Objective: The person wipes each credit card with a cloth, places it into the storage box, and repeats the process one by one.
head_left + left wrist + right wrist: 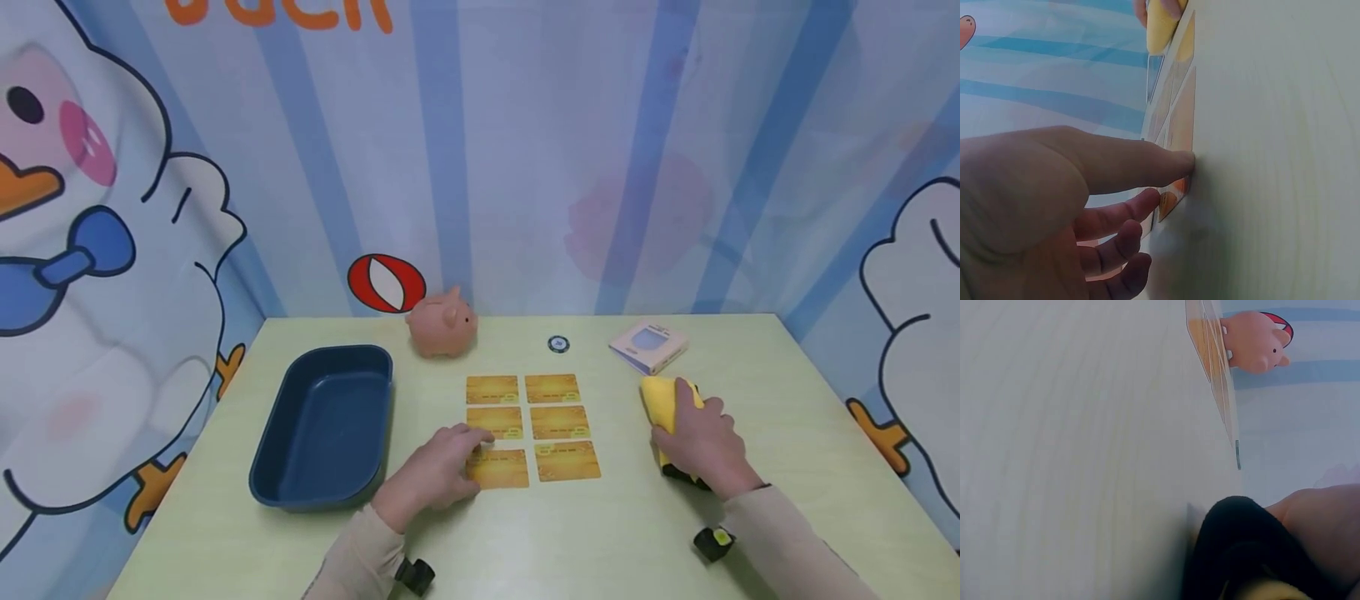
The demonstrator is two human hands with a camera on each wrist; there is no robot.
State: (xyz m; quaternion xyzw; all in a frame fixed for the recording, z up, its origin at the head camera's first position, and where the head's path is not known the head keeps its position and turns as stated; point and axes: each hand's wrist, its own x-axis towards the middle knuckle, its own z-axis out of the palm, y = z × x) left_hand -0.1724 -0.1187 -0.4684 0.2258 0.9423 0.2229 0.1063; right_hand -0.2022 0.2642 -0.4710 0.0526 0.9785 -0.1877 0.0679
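Note:
My left hand (438, 469) is at the lower left gold card (504, 469), which lies flat on the table. In the left wrist view the thumb (1172, 167) is stretched out and touches the card's near edge. Its other fingers are loosely bent by the card's left end. Over on the right, my right hand (705, 437) grips a soft-looking yellow and black thing (660, 402) that stands on the table. Its black part (1238, 544) shows large in the right wrist view; its exact kind is hidden by the hand.
Several more gold cards (552, 388) lie in two columns. A dark blue tray (279, 417) stands left of them. Behind are a pink piggy bank (441, 327), a small round chip (558, 344) and a pale pink box (649, 346). A printed curtain (517, 167) borders the table.

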